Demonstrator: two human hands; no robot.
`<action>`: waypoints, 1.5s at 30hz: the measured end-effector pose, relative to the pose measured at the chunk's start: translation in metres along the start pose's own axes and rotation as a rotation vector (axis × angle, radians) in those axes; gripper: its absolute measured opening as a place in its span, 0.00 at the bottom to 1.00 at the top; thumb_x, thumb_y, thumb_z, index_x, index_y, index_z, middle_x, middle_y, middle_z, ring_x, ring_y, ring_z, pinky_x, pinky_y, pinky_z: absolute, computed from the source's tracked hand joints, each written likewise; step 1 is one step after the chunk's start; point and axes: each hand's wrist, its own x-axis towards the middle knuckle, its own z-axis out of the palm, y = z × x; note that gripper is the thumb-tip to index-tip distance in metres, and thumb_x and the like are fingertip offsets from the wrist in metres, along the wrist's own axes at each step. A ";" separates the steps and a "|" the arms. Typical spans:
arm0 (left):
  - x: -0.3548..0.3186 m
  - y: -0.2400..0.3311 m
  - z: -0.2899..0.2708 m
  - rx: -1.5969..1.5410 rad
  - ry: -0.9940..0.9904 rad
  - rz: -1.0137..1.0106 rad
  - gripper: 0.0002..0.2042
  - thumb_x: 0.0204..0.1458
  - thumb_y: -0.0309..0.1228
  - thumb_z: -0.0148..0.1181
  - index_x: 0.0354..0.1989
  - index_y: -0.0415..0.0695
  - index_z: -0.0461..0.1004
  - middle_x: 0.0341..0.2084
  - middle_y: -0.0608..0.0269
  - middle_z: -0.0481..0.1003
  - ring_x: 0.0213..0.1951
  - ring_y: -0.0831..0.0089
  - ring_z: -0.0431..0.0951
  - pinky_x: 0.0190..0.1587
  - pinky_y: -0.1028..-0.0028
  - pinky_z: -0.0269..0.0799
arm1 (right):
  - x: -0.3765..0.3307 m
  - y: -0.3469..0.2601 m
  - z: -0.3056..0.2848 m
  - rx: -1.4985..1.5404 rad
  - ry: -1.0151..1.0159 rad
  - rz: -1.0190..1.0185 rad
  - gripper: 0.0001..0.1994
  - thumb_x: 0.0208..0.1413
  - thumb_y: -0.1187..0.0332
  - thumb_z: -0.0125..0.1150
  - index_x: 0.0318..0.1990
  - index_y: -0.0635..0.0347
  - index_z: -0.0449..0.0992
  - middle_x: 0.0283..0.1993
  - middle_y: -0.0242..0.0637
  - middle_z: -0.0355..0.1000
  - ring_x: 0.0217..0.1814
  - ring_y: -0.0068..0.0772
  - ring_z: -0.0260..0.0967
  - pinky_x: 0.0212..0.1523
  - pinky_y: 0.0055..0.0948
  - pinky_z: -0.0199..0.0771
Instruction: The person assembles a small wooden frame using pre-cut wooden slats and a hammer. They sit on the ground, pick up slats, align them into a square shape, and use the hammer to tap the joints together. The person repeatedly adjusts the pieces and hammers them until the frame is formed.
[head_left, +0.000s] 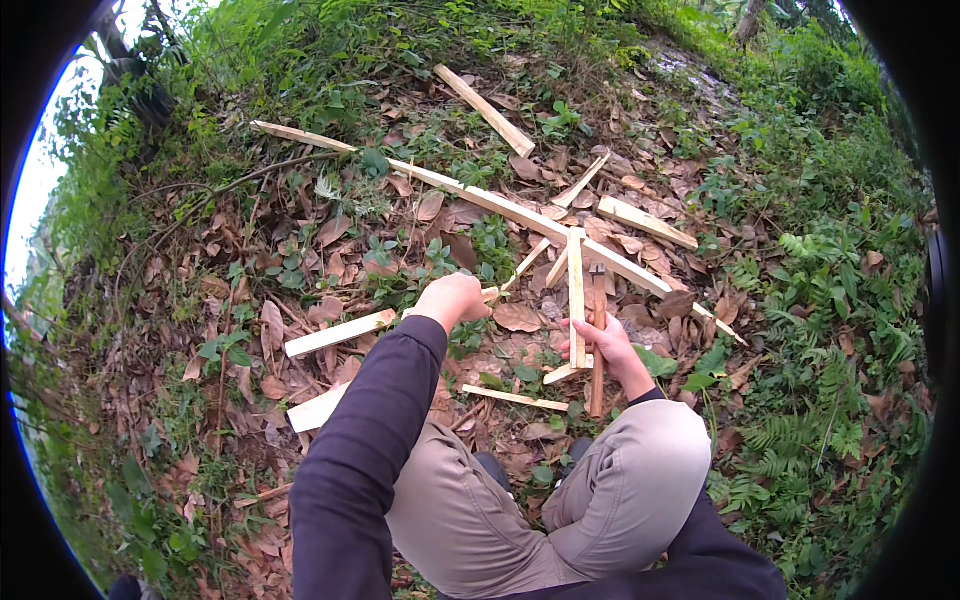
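Observation:
My right hand (pixel 617 348) is closed round a hammer (pixel 598 330) with a wooden handle and a small metal head pointing away from me. The same fingers reach round a pale wooden strip (pixel 575 285) alongside it, whose far end overlaps a long pole of split wood (pixel 510 208). To the left, my left hand (pixel 455 300) is closed, back of the hand upward. A short wooden strip (pixel 491 294) shows at its fingers, the rest hidden by the hand. A thin split stick (pixel 528 262) runs from there toward the long pole.
Dry leaves and low green plants cover the ground. Cut wood pieces lie about: a block (pixel 340 332) and a wide board (pixel 317 409) at left, a thin strip (pixel 515 398) before my knees, a plank (pixel 485 108) farther off and another plank (pixel 648 222) at right.

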 end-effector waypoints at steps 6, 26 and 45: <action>-0.001 0.003 0.000 -0.045 -0.026 -0.059 0.24 0.51 0.48 0.63 0.48 0.41 0.80 0.50 0.49 0.77 0.52 0.54 0.78 0.55 0.61 0.75 | -0.002 0.001 -0.003 -0.008 -0.038 0.072 0.17 0.60 0.63 0.65 0.48 0.69 0.72 0.34 0.45 0.78 0.33 0.39 0.81 0.32 0.34 0.85; -0.008 0.006 -0.005 -0.039 -0.044 -0.056 0.24 0.52 0.48 0.61 0.48 0.41 0.80 0.50 0.49 0.78 0.51 0.54 0.79 0.54 0.61 0.75 | 0.000 0.011 -0.007 0.034 0.000 0.041 0.19 0.62 0.63 0.62 0.51 0.68 0.67 0.45 0.44 0.77 0.35 0.38 0.81 0.32 0.36 0.86; -0.011 0.006 -0.008 -0.047 -0.063 -0.073 0.22 0.52 0.49 0.61 0.44 0.41 0.82 0.47 0.50 0.79 0.50 0.55 0.79 0.53 0.61 0.75 | 0.000 0.012 -0.007 0.034 0.004 0.058 0.19 0.63 0.63 0.62 0.53 0.66 0.65 0.46 0.45 0.77 0.35 0.39 0.81 0.34 0.38 0.86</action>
